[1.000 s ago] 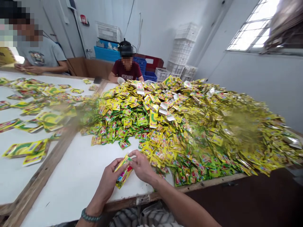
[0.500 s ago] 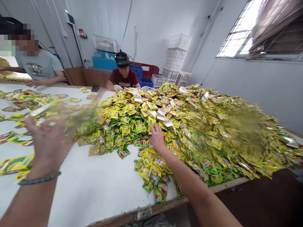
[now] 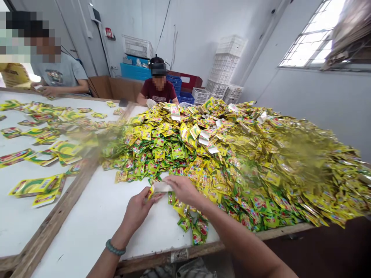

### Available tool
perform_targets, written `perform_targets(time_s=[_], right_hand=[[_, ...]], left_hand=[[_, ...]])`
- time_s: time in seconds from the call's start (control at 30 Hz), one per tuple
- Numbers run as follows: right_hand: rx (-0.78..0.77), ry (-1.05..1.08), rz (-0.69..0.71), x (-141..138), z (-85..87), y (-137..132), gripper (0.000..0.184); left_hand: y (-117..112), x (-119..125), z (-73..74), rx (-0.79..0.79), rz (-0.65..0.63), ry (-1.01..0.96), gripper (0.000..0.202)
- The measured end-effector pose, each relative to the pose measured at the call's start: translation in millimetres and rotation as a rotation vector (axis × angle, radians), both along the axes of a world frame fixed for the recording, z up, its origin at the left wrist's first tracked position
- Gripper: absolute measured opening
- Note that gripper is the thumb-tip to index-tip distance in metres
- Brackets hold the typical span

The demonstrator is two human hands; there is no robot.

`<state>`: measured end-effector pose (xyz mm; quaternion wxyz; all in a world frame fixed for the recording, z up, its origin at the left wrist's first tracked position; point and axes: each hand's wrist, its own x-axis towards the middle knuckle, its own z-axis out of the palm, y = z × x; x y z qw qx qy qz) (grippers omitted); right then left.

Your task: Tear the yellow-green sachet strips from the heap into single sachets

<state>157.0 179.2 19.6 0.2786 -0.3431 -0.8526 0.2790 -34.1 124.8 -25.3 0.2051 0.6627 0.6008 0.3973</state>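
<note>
Over the white tabletop, my left hand is closed around one end of a small yellow carton whose white inner flap faces up. Fingers of my right hand pinch the flap's far end, so both hands are on the same carton. Just beyond and to the right rises a big heap of green and yellow candy packets. Several loose packets lie below my right wrist, close to the table's front edge.
Yellow cartons are scattered over the left section, behind a wooden divider strip. Open cartons rest on the heap. One person sits across the table, another at far left. White crates are stacked behind.
My left hand has come right from over the scattered cartons. The right hand has drawn back from the heap towards me, and both now meet at one carton. The view has shifted slightly left.
</note>
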Motion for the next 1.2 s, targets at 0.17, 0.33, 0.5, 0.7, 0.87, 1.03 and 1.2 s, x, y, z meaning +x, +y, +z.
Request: perform_targets(time_s=[0.17, 0.33, 0.5, 0.7, 0.87, 1.03, 1.2], right_hand=[[0.344, -0.286, -0.321, -4.8, 20.1, 86.7, 0.037], [0.379, -0.57, -0.393, 2.1, 10.3, 110.8, 0.027], [0.031, -0.158, -0.359, 2.6, -20.5, 48.2, 0.02], [-0.535, 0.38, -0.269, -2.9, -42.7, -5.4, 0.04], [-0.717, 0.266, -0.143, 11.8, -43.8, -17.8, 0.039], [-0.791, 0.2, -0.076, 25.2, -39.7, -33.0, 0.035], [-0.548, 0.024, -0.206, 22.1, -42.0, -44.3, 0.042]], left_hand=[[-18.3, -3.2, -18.4, -0.377, 0.034, -0.386, 0.046], [-27.6, 0.4, -22.6, -0.48, 0.079, -0.596, 0.057], [-30.9, 1.5, -20.7, -0.478, 0.07, -0.696, 0.049], [-38.2, 7.9, -18.0, -0.512, 0.01, -0.828, 0.049], [-52.0, 9.4, -12.6, -0.623, -0.005, -0.914, 0.047], [-64.6, 15.5, -8.0, -0.74, -0.018, -0.994, 0.043], [-66.5, 24.2, -5.8, -0.704, -0.047, -0.912, 0.04]])
